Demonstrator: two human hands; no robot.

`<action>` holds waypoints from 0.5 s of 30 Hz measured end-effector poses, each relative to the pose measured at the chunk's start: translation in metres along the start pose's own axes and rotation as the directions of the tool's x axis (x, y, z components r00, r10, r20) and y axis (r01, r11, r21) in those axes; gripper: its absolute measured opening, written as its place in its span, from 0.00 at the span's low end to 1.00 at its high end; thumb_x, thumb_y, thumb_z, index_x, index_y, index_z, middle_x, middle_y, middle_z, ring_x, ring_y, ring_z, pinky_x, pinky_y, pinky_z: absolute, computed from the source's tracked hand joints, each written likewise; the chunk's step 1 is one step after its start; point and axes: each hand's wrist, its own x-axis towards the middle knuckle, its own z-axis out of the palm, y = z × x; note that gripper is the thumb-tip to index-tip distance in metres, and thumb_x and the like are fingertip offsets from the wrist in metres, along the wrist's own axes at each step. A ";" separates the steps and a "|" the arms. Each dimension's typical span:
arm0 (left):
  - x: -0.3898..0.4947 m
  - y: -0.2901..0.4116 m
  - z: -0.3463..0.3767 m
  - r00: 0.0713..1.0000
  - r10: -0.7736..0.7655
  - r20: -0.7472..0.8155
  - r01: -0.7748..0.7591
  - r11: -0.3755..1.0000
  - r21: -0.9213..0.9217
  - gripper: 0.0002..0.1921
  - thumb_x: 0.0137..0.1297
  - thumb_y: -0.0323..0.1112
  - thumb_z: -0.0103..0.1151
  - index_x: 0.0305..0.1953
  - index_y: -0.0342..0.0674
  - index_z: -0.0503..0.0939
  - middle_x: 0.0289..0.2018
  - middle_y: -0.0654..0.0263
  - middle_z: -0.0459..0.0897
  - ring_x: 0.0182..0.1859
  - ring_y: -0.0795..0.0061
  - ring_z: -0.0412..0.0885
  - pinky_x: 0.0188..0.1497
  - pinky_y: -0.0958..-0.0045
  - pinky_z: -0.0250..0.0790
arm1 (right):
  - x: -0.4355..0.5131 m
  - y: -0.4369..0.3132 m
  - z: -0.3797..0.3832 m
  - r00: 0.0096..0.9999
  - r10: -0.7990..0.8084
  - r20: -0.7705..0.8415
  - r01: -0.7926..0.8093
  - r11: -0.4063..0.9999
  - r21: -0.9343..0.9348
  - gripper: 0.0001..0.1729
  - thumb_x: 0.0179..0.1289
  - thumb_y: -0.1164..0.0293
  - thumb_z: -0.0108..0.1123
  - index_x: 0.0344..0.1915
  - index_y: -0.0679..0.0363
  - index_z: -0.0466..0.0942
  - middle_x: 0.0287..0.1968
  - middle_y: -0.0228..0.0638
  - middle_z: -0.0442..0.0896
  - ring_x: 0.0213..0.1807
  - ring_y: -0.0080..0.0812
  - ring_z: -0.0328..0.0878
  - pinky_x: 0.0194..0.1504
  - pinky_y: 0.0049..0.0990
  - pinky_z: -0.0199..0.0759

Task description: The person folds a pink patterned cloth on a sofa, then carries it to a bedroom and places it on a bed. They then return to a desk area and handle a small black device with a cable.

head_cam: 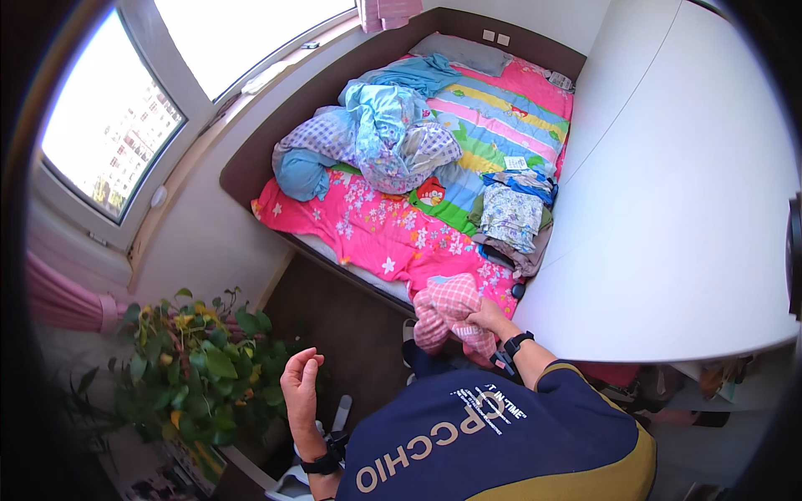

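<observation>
My right hand (486,313) grips a pink checked garment (452,302) that hangs crumpled at the foot end of the bed (357,273). White lettering shows on its lower part. My left hand (302,382) is raised over the floor beside a leafy potted plant (207,363). It holds nothing, and its fingers are loosely bent with the thumb apart. A stack of folded clothes (512,213) rests on the bed's right edge, a floral piece on top. Farther left lies a rumpled heap of blue and checked bedding (382,134).
A tall white wardrobe (658,188) borders the bed on the right. A grey pillow (462,53) lies at the far end. Windows (113,119) and a gathered pink curtain (69,297) are on the left. A small dark object (518,290) sits by the bed's near corner.
</observation>
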 end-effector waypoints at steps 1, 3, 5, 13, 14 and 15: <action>0.020 0.004 0.001 1.000 -0.015 0.011 0.015 0.999 0.028 0.10 0.68 0.29 0.53 0.47 0.32 0.77 0.38 0.64 0.83 0.42 0.79 0.79 0.49 0.78 0.70 | 0.016 -0.004 -0.003 0.999 0.022 -0.039 -0.022 1.000 0.003 0.30 0.38 0.71 0.69 0.48 0.63 0.77 0.42 0.43 0.84 0.45 0.38 0.81 0.47 0.33 0.73; 0.062 0.014 0.006 0.999 0.007 0.046 -0.010 0.998 0.067 0.10 0.68 0.29 0.53 0.47 0.32 0.77 0.37 0.64 0.83 0.42 0.79 0.79 0.49 0.78 0.70 | 0.048 -0.009 -0.013 0.992 0.039 -0.119 -0.038 0.999 0.008 0.31 0.37 0.71 0.69 0.47 0.65 0.76 0.44 0.46 0.83 0.47 0.42 0.80 0.50 0.34 0.73; 0.107 0.027 0.014 0.998 -0.004 0.066 -0.001 0.997 0.079 0.11 0.68 0.29 0.53 0.48 0.32 0.77 0.37 0.64 0.83 0.42 0.80 0.78 0.48 0.78 0.70 | 0.079 -0.015 -0.019 0.981 0.004 -0.193 0.011 0.997 0.074 0.32 0.37 0.69 0.70 0.48 0.65 0.76 0.46 0.48 0.82 0.49 0.45 0.79 0.51 0.35 0.72; 0.272 0.080 0.077 0.972 0.017 0.235 -0.054 0.987 0.153 0.10 0.68 0.27 0.52 0.48 0.31 0.77 0.38 0.65 0.83 0.42 0.80 0.78 0.47 0.80 0.68 | 0.157 -0.058 -0.087 0.898 0.031 -0.439 0.026 0.992 0.122 0.28 0.38 0.67 0.69 0.44 0.65 0.77 0.40 0.51 0.83 0.44 0.48 0.81 0.48 0.37 0.72; 0.291 0.085 0.087 0.965 0.032 0.260 -0.078 0.983 0.167 0.10 0.68 0.27 0.52 0.47 0.30 0.77 0.38 0.65 0.82 0.42 0.81 0.78 0.47 0.80 0.68 | 0.167 -0.064 -0.098 0.878 -0.001 -0.479 0.086 0.984 0.155 0.28 0.38 0.67 0.69 0.43 0.65 0.78 0.39 0.51 0.83 0.43 0.48 0.81 0.47 0.36 0.72; 0.309 0.088 0.097 0.960 0.036 0.279 -0.091 0.979 0.185 0.10 0.68 0.27 0.52 0.47 0.30 0.77 0.38 0.65 0.82 0.42 0.81 0.78 0.47 0.80 0.68 | 0.178 -0.070 -0.109 0.841 0.024 -0.541 0.103 0.974 0.204 0.28 0.38 0.67 0.69 0.43 0.65 0.77 0.39 0.50 0.83 0.43 0.48 0.81 0.47 0.36 0.72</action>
